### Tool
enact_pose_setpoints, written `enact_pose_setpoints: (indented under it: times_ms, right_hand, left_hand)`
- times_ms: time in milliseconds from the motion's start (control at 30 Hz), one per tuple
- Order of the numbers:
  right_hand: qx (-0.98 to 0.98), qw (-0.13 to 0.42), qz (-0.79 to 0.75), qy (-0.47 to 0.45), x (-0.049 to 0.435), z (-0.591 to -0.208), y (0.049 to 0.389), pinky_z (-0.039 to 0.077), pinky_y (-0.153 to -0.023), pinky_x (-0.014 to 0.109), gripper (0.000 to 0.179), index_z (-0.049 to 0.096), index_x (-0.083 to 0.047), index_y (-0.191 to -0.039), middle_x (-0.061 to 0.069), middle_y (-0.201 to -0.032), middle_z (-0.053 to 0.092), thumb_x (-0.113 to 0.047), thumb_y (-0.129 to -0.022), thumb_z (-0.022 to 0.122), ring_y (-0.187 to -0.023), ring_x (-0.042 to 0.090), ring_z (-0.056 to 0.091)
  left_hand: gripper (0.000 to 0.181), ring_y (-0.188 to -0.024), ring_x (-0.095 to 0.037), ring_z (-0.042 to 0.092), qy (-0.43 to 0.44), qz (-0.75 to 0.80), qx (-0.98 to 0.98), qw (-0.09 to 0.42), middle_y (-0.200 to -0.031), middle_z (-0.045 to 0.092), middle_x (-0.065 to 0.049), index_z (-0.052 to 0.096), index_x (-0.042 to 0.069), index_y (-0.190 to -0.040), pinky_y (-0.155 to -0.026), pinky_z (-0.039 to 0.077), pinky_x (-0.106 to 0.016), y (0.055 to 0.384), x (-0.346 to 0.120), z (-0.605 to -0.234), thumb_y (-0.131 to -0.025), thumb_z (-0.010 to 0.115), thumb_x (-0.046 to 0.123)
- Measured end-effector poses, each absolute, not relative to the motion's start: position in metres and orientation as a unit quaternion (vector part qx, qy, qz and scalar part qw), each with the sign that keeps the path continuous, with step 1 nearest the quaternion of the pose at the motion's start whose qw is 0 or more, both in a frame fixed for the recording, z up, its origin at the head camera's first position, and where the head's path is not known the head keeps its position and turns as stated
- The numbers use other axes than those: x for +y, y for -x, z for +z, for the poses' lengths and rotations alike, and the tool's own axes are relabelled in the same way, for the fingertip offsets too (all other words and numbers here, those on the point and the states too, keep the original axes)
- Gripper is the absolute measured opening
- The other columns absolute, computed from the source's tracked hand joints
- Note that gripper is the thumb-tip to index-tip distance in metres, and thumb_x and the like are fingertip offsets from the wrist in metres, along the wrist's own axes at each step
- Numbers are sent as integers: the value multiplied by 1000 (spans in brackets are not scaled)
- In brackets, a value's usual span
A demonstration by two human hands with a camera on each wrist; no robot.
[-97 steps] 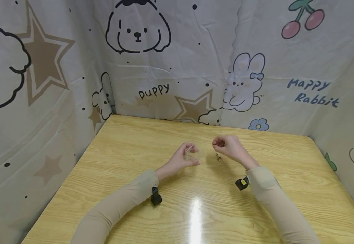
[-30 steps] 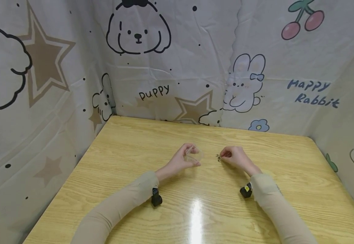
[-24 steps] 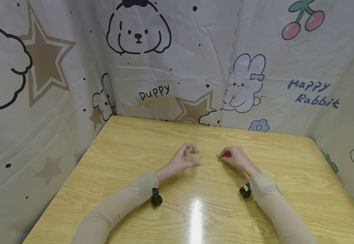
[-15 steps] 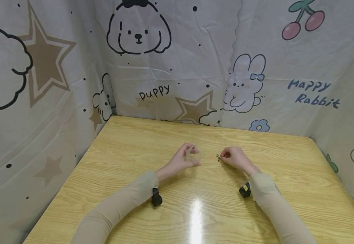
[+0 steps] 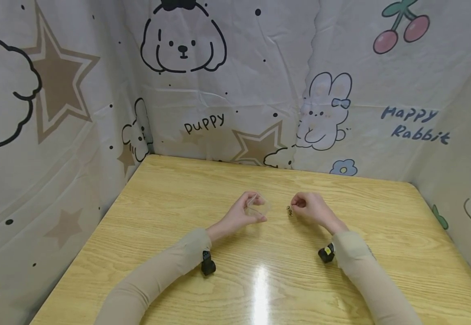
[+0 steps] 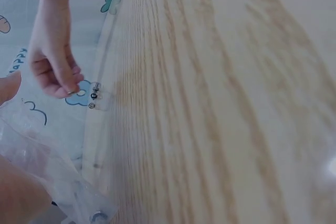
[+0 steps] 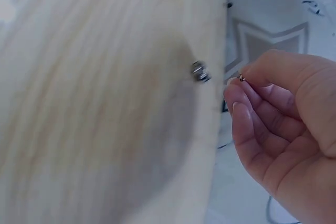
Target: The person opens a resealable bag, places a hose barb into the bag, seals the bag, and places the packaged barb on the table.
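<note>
A clear plastic bag (image 5: 260,206) hangs in my left hand (image 5: 247,210), which grips it by the mouth with thumb and fingers spread apart. Near the bag's lower end in the left wrist view, a small dark round piece (image 6: 98,216) shows through the film. My right hand (image 5: 310,209) is just right of a little cluster of small metal pieces (image 5: 289,211) on the table. Between its thumb and index fingertip it pinches a tiny shiny metal piece (image 7: 242,77); the exact kind is too small to tell. The loose pieces look round and shiny in the right wrist view.
The wood-grain table (image 5: 170,194) spreads around both arms. Behind and beside it hangs a printed cloth (image 5: 227,90) with cartoon animals and stars. A black wrist camera (image 5: 208,264) sits on the left sleeve, and another wrist camera (image 5: 326,253) on the right.
From a raised position, my right hand came down to the metal pieces and stayed there; now it has lifted slightly with one piece pinched. My left hand and the bag have hardly moved.
</note>
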State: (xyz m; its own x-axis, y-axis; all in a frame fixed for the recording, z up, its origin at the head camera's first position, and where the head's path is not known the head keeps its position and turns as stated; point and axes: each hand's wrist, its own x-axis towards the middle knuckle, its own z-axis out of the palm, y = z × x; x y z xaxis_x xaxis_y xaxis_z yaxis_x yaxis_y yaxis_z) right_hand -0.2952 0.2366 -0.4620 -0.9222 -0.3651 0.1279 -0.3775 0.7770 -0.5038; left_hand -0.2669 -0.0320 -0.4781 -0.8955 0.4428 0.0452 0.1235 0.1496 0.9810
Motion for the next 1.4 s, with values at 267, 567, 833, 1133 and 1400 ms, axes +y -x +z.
enact_pose_setpoints:
  times_ms: [267, 567, 833, 1133, 1400]
  right_hand:
    - [-931, 18, 280, -234, 214, -434, 287, 54, -69, 22, 4, 71, -7, -90, 5, -84, 72, -8, -88, 68, -75, 10, 63]
    - [-907, 63, 282, -307, 189, -406, 274, 56, -68, 22, 6, 71, -6, -92, 5, -84, 73, -2, -88, 68, -74, 9, 65]
    - [-888, 73, 273, -362, 171, -394, 265, 57, -67, 21, 6, 72, -5, -91, 4, -84, 73, -1, -87, 71, -72, 8, 65]
    - [-881, 79, 283, -370, 166, -391, 261, 58, -69, 24, 6, 73, -3, -94, 5, -87, 74, -4, -88, 72, -74, 9, 66]
    - [-891, 89, 297, -332, 180, -394, 266, 58, -69, 25, 7, 72, -4, -96, 7, -89, 73, -3, -89, 71, -75, 13, 66]
  left_hand:
    - [63, -131, -27, 51, -188, 625, 746, 129, -136, 57, -12, 42, 11, -138, -110, 43, -46, 268, -30, -481, -86, 78, 12]
    - [60, -132, -31, 51, -202, 631, 736, 140, -137, 55, -12, 42, 11, -137, -100, 51, -38, 268, -31, -483, -87, 77, 13]
    - [63, -125, -34, 58, -206, 642, 721, 156, -141, 51, -14, 38, 10, -141, -98, 53, -35, 267, -30, -482, -89, 74, 8]
    - [62, -126, -30, 58, -208, 637, 726, 156, -142, 52, -12, 39, 12, -140, -105, 49, -42, 268, -31, -480, -88, 75, 9]
    - [63, -110, -27, 67, -211, 642, 720, 157, -142, 50, -19, 38, 7, -139, -96, 55, -35, 269, -30, -481, -89, 75, 11]
